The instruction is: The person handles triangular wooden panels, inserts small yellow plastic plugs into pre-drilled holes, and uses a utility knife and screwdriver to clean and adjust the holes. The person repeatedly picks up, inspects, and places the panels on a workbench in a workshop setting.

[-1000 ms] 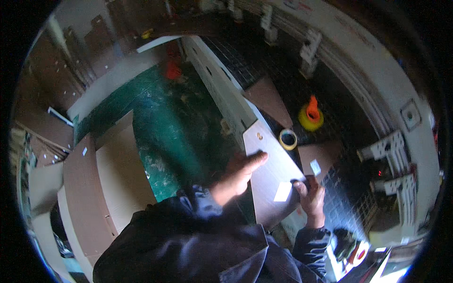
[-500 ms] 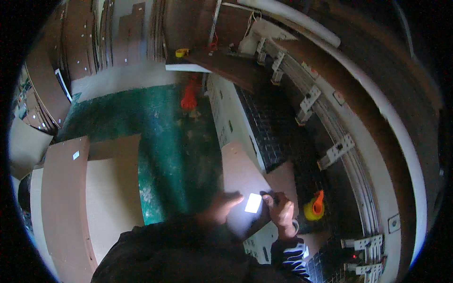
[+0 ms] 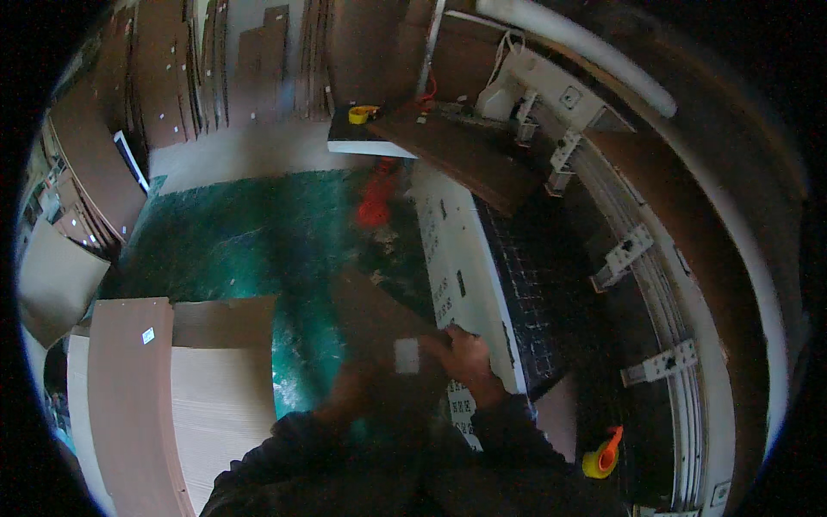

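Note:
A brown board (image 3: 372, 312) with a white label (image 3: 407, 355) is held in front of my body, over the green floor beside the machine's white side. My right hand (image 3: 467, 357) closes on the board's right edge near the label. On the opposite edge is my left hand (image 3: 346, 392), dim and blurred, gripping the board low down. The board's lower end fades into the dark of my sleeves. Right of my right arm, another brown piece (image 3: 558, 418) lies on the black machine bed, near a yellow and orange tape dispenser (image 3: 603, 457).
At lower left, a long brown panel (image 3: 129, 379) rests over pale cardboard (image 3: 222, 388). The machine bed (image 3: 538, 267) with metal clamps (image 3: 659, 362) runs along the right. A dark brown board (image 3: 457, 159) and yellow tape (image 3: 363, 114) sit at its far end. Panels (image 3: 164, 77) lean behind.
The board has moved left, off the machine's edge and over the floor, with both hands on it. My right hand has drawn left from above the bed. The whole view has shifted somewhat.

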Demonstrator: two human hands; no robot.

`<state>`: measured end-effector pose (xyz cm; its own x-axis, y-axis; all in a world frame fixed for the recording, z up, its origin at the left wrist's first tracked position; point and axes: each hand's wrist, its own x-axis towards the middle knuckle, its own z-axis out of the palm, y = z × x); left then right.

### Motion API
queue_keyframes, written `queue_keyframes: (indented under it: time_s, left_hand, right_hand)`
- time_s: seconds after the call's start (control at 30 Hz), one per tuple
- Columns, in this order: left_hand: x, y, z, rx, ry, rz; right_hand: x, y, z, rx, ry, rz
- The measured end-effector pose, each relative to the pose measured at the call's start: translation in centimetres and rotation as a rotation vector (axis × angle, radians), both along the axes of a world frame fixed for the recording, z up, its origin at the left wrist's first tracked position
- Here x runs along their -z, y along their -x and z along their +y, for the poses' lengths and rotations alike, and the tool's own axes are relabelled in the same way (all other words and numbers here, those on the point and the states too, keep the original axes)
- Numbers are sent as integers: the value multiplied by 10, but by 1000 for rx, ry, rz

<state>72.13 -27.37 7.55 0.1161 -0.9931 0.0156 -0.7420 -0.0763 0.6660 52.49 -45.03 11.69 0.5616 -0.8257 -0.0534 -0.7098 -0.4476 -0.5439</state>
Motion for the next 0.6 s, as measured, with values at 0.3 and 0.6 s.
queue_keyframes:
  time_s: [0.3,0.6]
  left_hand:
    - [-13,-129,-100,-562,291,880]
    - [-8,-301,-109,-898,803,1446]
  right_hand:
    - [5,-201,-163,-477,45,-355]
    - [2,-375,-287,-565,-61,-491]
